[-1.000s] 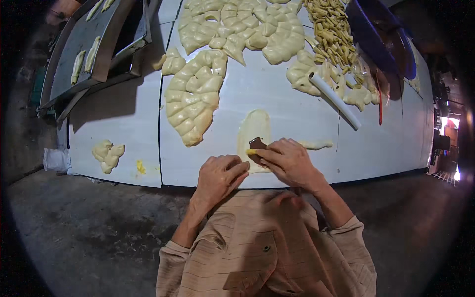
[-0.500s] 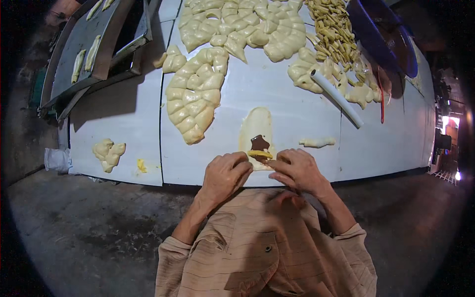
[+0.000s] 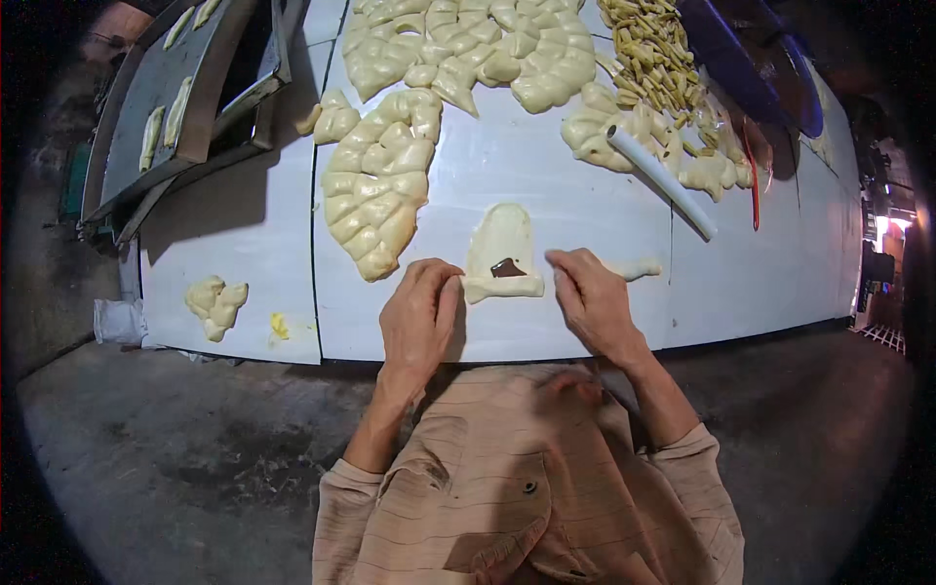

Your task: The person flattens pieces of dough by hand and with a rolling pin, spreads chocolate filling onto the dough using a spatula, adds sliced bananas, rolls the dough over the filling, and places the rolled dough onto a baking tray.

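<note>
A flat, tongue-shaped strip of pale dough (image 3: pixel 500 232) lies on the white table in front of me. Its near end is folded over into a thick roll (image 3: pixel 503 287). Just beyond that fold sits a dark brown, glossy patch of filling (image 3: pixel 508 267). The yellow piece is hidden under the folded dough. My left hand (image 3: pixel 419 317) is at the roll's left end, fingers bent and fingertips at the dough's edge. Off the right end, my right hand (image 3: pixel 597 304) is apart from the roll, with thumb and fingers parted. Behind it lies a small finished dough roll (image 3: pixel 636 268), partly covered.
Cut dough pieces (image 3: pixel 375 190) cover the table's far side. Yellow sticks (image 3: pixel 655 58), a white tube (image 3: pixel 661 182) and a blue-purple tub (image 3: pixel 746 58) are at the right. Metal trays (image 3: pixel 161 107) stand far left. A dough lump (image 3: pixel 215 304) lies near the left front edge.
The strip's near end has been folded over the yellow piece and part of the brown filling. My hands have moved apart to either side of the fold.
</note>
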A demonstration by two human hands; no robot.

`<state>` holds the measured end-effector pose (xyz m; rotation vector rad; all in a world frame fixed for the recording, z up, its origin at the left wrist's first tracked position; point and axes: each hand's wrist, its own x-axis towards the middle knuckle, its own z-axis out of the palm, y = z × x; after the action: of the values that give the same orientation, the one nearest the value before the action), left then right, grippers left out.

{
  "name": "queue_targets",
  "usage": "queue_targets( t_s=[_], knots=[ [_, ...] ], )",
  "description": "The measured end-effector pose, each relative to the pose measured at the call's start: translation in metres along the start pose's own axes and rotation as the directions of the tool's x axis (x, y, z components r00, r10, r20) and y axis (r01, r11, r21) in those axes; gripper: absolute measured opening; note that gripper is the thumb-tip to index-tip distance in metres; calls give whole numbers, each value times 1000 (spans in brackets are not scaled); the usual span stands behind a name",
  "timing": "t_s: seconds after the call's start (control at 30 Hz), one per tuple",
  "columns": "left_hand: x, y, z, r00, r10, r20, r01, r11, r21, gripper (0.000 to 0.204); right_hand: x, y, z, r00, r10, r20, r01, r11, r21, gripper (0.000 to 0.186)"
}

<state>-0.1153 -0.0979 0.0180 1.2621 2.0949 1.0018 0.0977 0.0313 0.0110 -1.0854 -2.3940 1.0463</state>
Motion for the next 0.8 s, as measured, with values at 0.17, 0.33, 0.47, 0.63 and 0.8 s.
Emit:
queue_targets(
  t_s=[0.17, 0.33, 0.47, 0.63, 0.8],
  knots=[
    [-1, -2, -7, 999, -3, 32, 7, 994, -110, 25, -8, 2, -1, 958, -279, 66, 286, 938, -193, 34],
    [6, 1, 3, 906, 383, 180, -413, 894, 176, 34, 1, 1, 4, 907, -397, 143, 420, 875, -239, 31],
    [15, -4, 6, 896, 399, 193, -430, 889, 159, 23, 11, 3, 5, 885, -410, 221, 457, 854, -248, 16],
    [21, -5, 3, 960, 223, 167, -248, 957, 147, 17, 17, -1, -2, 938, -226, 264, 297, 916, -270, 13],
    [17, -12, 3, 962, 245, 120, -259, 959, 113, 24, 17, -11, 0, 965, -254, 58, 261, 935, -240, 17]
  ],
)
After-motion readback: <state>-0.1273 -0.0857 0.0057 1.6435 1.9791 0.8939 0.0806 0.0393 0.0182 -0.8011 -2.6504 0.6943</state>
